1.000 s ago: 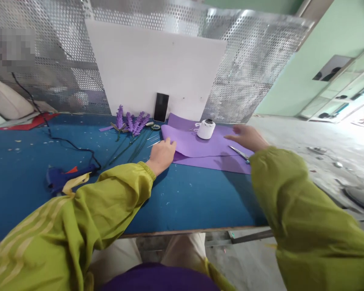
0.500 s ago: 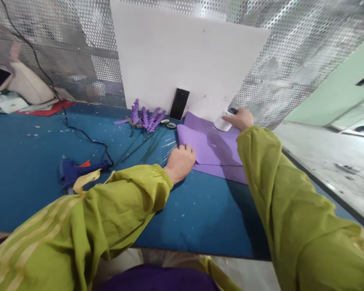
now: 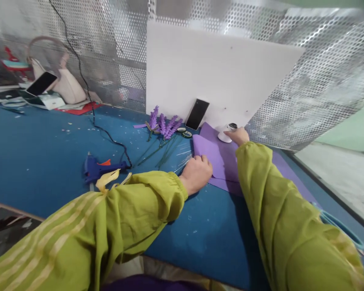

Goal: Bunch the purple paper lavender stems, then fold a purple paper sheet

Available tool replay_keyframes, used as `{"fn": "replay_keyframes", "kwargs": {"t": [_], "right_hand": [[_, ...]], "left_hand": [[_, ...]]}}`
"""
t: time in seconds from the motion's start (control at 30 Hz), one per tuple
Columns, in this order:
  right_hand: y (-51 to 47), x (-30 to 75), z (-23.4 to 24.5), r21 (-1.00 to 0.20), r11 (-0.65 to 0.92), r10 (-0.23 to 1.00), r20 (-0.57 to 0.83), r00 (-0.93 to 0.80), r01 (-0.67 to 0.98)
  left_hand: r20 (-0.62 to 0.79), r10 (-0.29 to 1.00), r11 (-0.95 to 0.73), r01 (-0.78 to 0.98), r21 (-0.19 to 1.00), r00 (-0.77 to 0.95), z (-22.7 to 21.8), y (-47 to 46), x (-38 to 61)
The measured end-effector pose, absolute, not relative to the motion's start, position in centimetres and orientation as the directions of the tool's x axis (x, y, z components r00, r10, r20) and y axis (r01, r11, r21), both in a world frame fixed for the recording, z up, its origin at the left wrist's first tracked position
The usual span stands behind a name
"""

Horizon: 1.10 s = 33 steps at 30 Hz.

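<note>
My right hand grips a small white object with a dark top, whose exact kind I cannot make out. It is at the back part of a purple sheet, which lies folded or layered on the table. My left hand rests at the sheet's left front edge, fingers curled down and closed. Whatever those fingers hold, if anything, is hidden. Thin silvery wires lie just behind this hand. Purple lavender-like flowers with green stems sit farther left, beside two small rolls of tape.
A black phone leans on a white board before a perforated metal screen. To the left lies a blue glue gun with a black cord. A bag stands far left; blue-handled scissors lie partly under my right sleeve.
The view has swung left, so the table things appear farther right. My right hand has brought the white object closer to the phone. My left hand stays by the sheet's edge.
</note>
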State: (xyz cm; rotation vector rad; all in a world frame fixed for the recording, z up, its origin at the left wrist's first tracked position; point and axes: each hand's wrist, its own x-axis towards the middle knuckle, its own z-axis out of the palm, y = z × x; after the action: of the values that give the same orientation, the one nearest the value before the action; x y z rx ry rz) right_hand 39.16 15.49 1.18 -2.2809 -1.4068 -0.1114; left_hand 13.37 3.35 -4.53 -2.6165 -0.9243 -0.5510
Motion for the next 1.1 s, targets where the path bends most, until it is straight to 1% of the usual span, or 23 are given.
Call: {"fn": "replay_keyframes", "kwargs": {"t": [0.07,0.13,0.23,0.37,0.4,0.43,0.47,0.5,0.63,0.7,0.77,0.8,0.9,0.93,0.97,1.03,1.07,1.1], "right_hand": [[14.6,38.9,1.6,-0.324,-0.415,0.813,0.288,0.506,0.850],[13.0,38.3,2.1,-0.304,-0.379,0.836,0.293,0.465,0.874],[8.8,36.6,2.2,-0.284,-0.205,0.907,0.304,0.291,0.937],[1.5,33.7,0.8,-0.254,0.084,0.970,0.243,-0.021,0.964],[-0.1,33.2,0.4,-0.221,0.148,0.969,0.228,-0.097,0.964],[-1.6,33.0,-0.1,-0.088,0.190,0.955,0.249,-0.163,0.978],[-2.9,33.0,-0.5,0.044,0.147,0.944,0.291,-0.153,0.988],[-3.9,33.2,-0.8,0.076,0.096,0.939,0.324,-0.116,0.992],[-7.1,36.1,-0.5,0.083,-0.075,0.900,0.435,0.032,0.994],[-8.8,37.4,0.1,0.059,-0.154,0.861,0.497,0.104,0.986],[-10.6,37.8,0.6,0.033,-0.250,0.791,0.583,0.184,0.968],[-11.5,37.6,0.6,0.050,-0.271,0.764,0.618,0.183,0.961],[-14.1,36.2,-0.3,0.091,-0.263,0.749,0.647,0.143,0.961],[-14.7,35.6,-0.9,0.091,-0.247,0.751,0.646,0.132,0.965],[-15.2,35.1,-1.6,0.090,-0.222,0.771,0.625,0.119,0.971],[-15.7,34.6,-3.0,0.098,-0.177,0.802,0.591,0.086,0.979],[-15.8,34.5,-3.7,0.103,-0.152,0.820,0.569,0.067,0.983],[-15.7,34.6,-4.2,0.107,-0.126,0.834,0.550,0.047,0.986]], "left_hand": [[0.472,0.538,-0.727,0.668,-0.159,0.698,-4.6,3.5,13.4],[0.489,0.551,-0.710,0.688,-0.153,0.676,-4.7,3.7,13.4],[0.502,0.553,-0.705,0.695,-0.145,0.665,-4.5,4.0,13.3],[0.532,0.525,-0.715,0.684,-0.148,0.664,-2.9,3.7,12.9],[0.543,0.516,-0.716,0.681,-0.152,0.663,-2.2,3.4,12.8],[0.554,0.505,-0.718,0.678,-0.158,0.663,-1.5,2.9,12.6],[0.563,0.493,-0.720,0.674,-0.165,0.664,-0.7,2.5,12.4],[0.573,0.479,-0.722,0.670,-0.174,0.665,0.1,1.9,12.2],[0.628,0.410,-0.732,0.650,-0.205,0.661,2.9,-1.0,11.2],[0.606,0.401,-0.756,0.622,-0.206,0.687,3.6,-2.9,9.9],[0.581,0.401,-0.790,0.588,-0.173,0.709,3.7,-5.0,8.0],[0.573,0.389,-0.819,0.555,-0.142,0.721,3.6,-6.0,6.7],[0.556,0.378,-0.878,0.477,-0.038,0.740,2.4,-8.5,2.2],[0.575,0.403,-0.867,0.499,-0.011,0.712,1.9,-8.9,0.5],[0.599,0.465,-0.822,0.570,0.018,0.652,1.3,-9.0,-1.2],[0.648,0.594,-0.658,0.751,0.052,0.476,0.2,-8.4,-4.5],[0.645,0.648,-0.563,0.825,0.047,0.405,-0.2,-7.6,-6.0],[0.624,0.692,-0.475,0.880,0.016,0.363,-0.4,-6.6,-7.5]]}}
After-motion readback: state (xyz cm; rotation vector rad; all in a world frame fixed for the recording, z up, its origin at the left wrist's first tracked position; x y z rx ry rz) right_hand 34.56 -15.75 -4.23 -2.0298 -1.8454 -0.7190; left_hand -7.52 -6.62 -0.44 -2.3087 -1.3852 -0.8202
